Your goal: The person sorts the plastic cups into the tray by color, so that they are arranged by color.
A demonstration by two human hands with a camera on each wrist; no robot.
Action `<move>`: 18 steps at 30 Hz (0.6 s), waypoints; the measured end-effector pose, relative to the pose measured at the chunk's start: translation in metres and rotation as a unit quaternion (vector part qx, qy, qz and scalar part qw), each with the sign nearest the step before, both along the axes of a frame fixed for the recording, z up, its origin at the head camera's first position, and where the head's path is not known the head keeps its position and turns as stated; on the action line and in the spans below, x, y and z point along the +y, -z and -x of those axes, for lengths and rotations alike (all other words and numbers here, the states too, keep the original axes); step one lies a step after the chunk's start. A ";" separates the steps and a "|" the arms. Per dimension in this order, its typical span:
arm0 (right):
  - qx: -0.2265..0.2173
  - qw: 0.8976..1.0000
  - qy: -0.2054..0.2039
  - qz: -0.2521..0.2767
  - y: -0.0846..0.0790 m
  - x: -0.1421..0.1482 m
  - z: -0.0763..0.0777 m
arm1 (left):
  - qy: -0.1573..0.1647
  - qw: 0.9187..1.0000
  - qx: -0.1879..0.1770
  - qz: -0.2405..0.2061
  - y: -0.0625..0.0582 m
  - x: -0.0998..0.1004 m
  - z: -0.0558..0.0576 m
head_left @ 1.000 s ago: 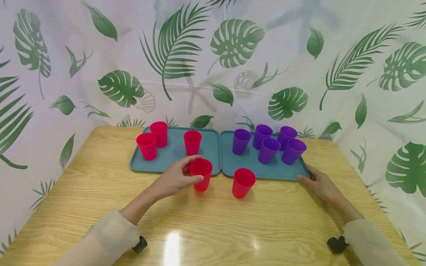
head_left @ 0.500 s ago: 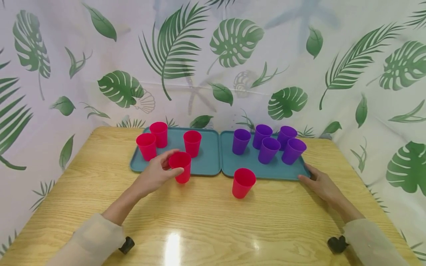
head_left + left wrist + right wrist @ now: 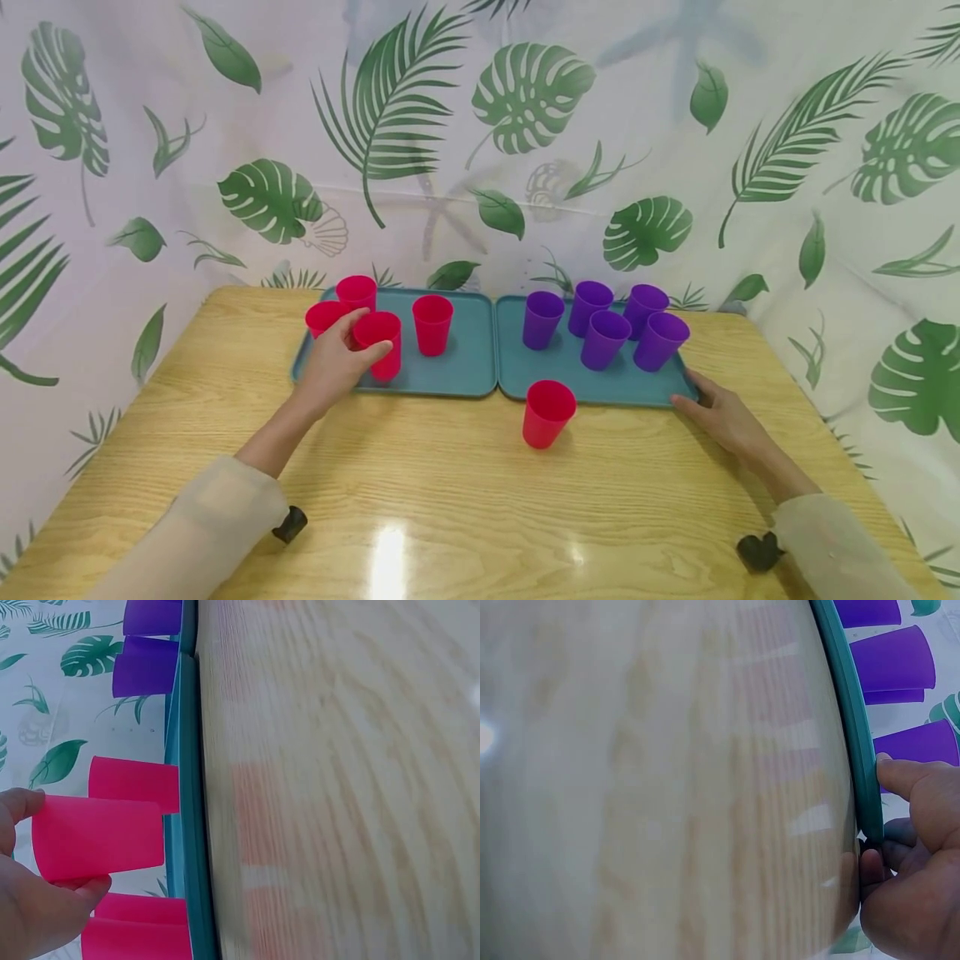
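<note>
My left hand (image 3: 330, 362) holds a red plastic cup (image 3: 386, 360) upright by its sides, near the rim, over the front of the left teal tray (image 3: 461, 367). In the left wrist view this cup (image 3: 105, 836) is between thumb and fingers, its base close by the tray's edge. Three other red cups stand on that tray, one (image 3: 432, 327) to the right and two behind the hand, partly hidden. At the right teal tray (image 3: 558, 379), my right hand (image 3: 723, 421) pinches the front right corner, thumb on the rim and fingers curled at the outer side.
Several purple cups (image 3: 606, 342) stand upright on the right tray. One red cup (image 3: 548, 417) stands on the wooden table (image 3: 480, 508) in front of the trays. Both trays lie side by side, backed by a leaf-patterned cloth (image 3: 420, 125).
My left hand has carried the red cup leftward and away from me, from the table in front of the trays to over the left tray. The right hand stays at the tray corner.
</note>
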State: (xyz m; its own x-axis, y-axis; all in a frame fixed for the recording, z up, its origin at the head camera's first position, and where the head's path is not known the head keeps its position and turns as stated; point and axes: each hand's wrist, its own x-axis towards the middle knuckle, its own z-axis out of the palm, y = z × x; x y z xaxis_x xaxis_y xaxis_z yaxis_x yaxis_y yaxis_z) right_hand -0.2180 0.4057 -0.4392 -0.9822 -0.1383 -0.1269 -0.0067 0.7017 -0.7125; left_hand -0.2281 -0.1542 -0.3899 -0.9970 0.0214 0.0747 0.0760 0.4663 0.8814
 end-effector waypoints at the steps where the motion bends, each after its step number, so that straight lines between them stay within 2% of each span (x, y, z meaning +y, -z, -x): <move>1: 0.000 1.000 0.000 0.000 0.000 0.000 0.000 | -0.002 1.000 -0.002 0.004 0.001 0.002 0.002; 7: 0.001 1.000 0.003 -0.005 0.002 0.002 0.001 | -0.010 1.000 -0.021 -0.006 0.004 0.010 0.014; 14: 0.004 1.000 0.005 -0.004 0.001 0.002 0.001 | -0.029 0.999 -0.014 -0.002 0.009 0.016 0.023; 18: 0.003 1.000 0.007 -0.006 0.001 0.002 0.001 | -0.030 0.999 -0.018 -0.001 0.011 0.019 0.026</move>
State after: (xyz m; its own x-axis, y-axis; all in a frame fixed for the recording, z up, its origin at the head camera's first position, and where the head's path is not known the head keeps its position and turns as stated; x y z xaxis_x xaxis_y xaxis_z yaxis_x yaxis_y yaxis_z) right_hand -0.2191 0.4076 -0.4398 -0.9846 -0.1238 -0.1230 -0.0013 0.7100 -0.7042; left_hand -0.2538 -0.1349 -0.4005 -0.9985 -0.0383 0.0390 0.0166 0.4680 0.8836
